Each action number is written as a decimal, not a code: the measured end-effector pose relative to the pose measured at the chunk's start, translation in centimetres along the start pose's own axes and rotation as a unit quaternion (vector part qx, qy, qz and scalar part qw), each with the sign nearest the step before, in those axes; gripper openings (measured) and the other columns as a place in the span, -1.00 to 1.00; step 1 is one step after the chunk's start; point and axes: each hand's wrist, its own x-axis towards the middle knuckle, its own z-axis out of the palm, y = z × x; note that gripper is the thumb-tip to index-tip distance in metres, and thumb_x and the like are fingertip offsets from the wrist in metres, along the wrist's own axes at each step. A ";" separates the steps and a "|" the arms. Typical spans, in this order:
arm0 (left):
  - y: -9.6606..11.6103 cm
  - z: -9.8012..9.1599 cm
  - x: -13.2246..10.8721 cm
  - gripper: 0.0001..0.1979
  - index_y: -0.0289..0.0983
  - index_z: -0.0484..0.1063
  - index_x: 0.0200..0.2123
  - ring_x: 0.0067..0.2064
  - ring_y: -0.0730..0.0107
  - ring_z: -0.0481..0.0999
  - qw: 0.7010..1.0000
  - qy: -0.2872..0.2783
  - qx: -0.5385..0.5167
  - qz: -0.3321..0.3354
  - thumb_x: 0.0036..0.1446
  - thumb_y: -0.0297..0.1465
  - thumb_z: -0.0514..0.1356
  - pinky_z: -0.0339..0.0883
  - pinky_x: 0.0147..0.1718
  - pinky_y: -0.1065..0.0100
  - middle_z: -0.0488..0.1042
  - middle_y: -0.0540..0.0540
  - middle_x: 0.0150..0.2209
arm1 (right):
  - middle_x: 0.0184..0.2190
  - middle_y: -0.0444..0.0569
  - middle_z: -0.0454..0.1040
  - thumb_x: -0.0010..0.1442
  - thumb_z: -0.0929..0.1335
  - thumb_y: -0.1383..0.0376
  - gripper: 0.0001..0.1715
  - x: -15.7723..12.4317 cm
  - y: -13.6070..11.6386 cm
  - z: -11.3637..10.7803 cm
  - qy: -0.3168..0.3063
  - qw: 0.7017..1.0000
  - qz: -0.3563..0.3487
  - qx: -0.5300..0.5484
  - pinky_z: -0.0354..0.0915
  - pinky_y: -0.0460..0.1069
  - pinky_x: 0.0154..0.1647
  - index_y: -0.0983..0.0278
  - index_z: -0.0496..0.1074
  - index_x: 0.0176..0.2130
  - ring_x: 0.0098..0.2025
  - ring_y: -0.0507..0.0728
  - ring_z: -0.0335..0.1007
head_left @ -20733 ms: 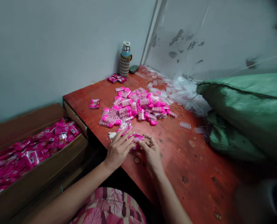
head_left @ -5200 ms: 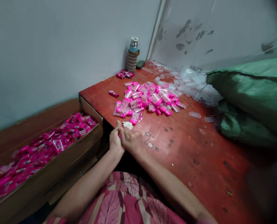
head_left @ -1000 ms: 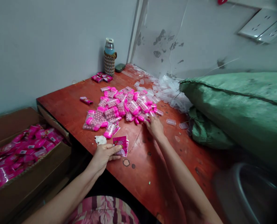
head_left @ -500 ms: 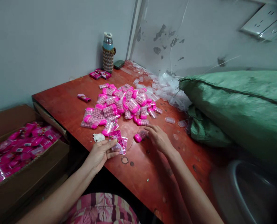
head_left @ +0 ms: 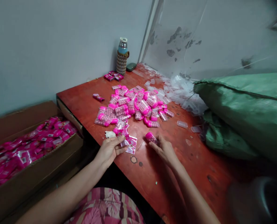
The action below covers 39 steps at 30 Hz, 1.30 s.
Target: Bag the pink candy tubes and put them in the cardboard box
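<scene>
Between the thumb and fingers of my left hand (head_left: 112, 150) is a pink printed packet (head_left: 131, 145), held over the table's near edge. My right hand (head_left: 163, 149) grips a small clear container (head_left: 151, 137) with a pink cap, its cap end pointing away to the left. Beyond both hands lies a heap of similar containers (head_left: 131, 104) filled with small pink balls. A crumpled white scrap (head_left: 110, 134) rests just past my left hand.
A cardboard box (head_left: 47, 158) of pink packets stands at the left. Toward the back are a bottle (head_left: 122, 57) in a woven sleeve and some pink packets (head_left: 114, 76). Clear empty cases (head_left: 182, 124) and a green sack (head_left: 243, 115) are at the right.
My right hand has closed on the pink-capped container and lifted it slightly. My left hand still holds the packet. The view has shifted left, so things appear further right.
</scene>
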 end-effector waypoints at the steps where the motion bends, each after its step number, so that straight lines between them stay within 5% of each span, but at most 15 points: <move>1: -0.1 0.1 0.1 -0.93 -0.41 0.39 -0.49 -0.54 0.46 0.47 1.000 0.007 -0.017 -0.003 -0.06 -0.50 0.22 0.44 -0.53 0.43 0.46 -0.08 -0.55 | -0.60 -0.14 0.33 0.08 0.27 0.09 -0.73 -1.0 -0.6 0.9 -0.003 0.995 0.023 0.101 0.12 -0.08 -0.62 0.25 0.26 -0.34 -0.61 0.05 0.23; 5: -0.6 0.4 0.3 -0.88 -0.35 0.35 -0.46 -0.49 0.37 0.51 0.996 0.021 -0.084 -0.001 -0.09 -0.48 0.25 0.44 -0.51 0.41 0.44 -0.03 -0.56 | -0.58 -0.16 0.35 0.14 0.21 0.07 -0.71 -5.1 -4.2 4.5 -0.022 0.941 0.068 0.329 0.13 -0.13 -0.72 0.24 0.22 -0.29 -0.68 0.00 0.21; 13: -1.6 1.0 0.1 -0.89 -0.35 0.35 -0.42 -0.45 0.41 0.50 0.992 -0.006 -0.129 0.013 -0.06 -0.47 0.24 0.43 -0.40 0.36 0.46 -0.05 -0.50 | -0.58 -0.19 0.34 0.14 0.23 0.08 -0.69 -6.9 -7.6 8.1 0.033 0.930 0.097 0.354 0.12 -0.16 -0.75 0.22 0.21 -0.20 -0.69 -0.03 0.20; 18: -1.5 1.2 -0.3 -0.88 -0.34 0.36 -0.43 -0.45 0.43 0.49 0.991 -0.004 -0.128 0.028 -0.09 -0.47 0.26 0.43 -0.38 0.35 0.46 -0.04 -0.49 | -0.59 -0.19 0.33 0.15 0.22 0.09 -0.75 -6.9 -7.3 8.2 0.030 0.894 0.092 0.438 0.07 -0.17 -0.77 0.21 0.21 -0.26 -0.70 -0.04 0.17; 22: -1.3 1.2 -0.5 -0.81 -0.38 0.37 -0.50 -0.52 0.48 0.44 0.998 0.008 -0.048 0.051 -0.18 -0.40 0.31 0.41 -0.48 0.42 0.44 -0.03 -0.55 | -0.50 -0.13 0.39 0.10 0.30 0.17 -0.81 -5.8 -6.5 6.8 0.094 0.851 0.067 0.512 0.22 -0.13 -0.58 0.24 0.27 -0.33 -0.55 -0.01 0.29; 26: -1.6 1.0 -0.7 -0.75 -0.37 0.33 -0.59 -0.57 0.52 0.41 0.997 0.009 -0.005 0.071 -0.20 -0.34 0.32 0.41 -0.51 0.44 0.38 0.02 -0.63 | -0.46 -0.12 0.40 0.00 0.37 0.24 -0.81 -4.4 -6.0 5.3 0.087 0.823 0.055 0.559 0.22 -0.12 -0.55 0.26 0.32 -0.36 -0.52 0.00 0.30; 31: -1.5 0.7 -1.1 -0.84 -0.39 0.38 -0.48 -0.42 0.39 0.49 0.998 -0.032 -0.011 0.049 -0.10 -0.40 0.26 0.44 -0.43 0.37 0.49 -0.14 -0.45 | -0.56 -0.12 0.38 0.12 0.28 0.16 -0.79 -4.9 -6.0 5.6 0.035 0.852 0.050 0.520 0.16 -0.12 -0.62 0.27 0.31 -0.36 -0.59 0.00 0.26; 39: -1.3 0.8 -1.1 -0.86 -0.38 0.38 -0.44 -0.47 0.43 0.49 0.997 -0.021 -0.075 0.023 -0.08 -0.42 0.26 0.44 -0.43 0.37 0.47 -0.07 -0.50 | -0.61 -0.18 0.34 0.13 0.26 0.13 -0.78 -8.0 -6.7 7.0 -0.018 0.899 0.064 0.432 0.17 -0.14 -0.65 0.24 0.30 -0.29 -0.64 -0.03 0.21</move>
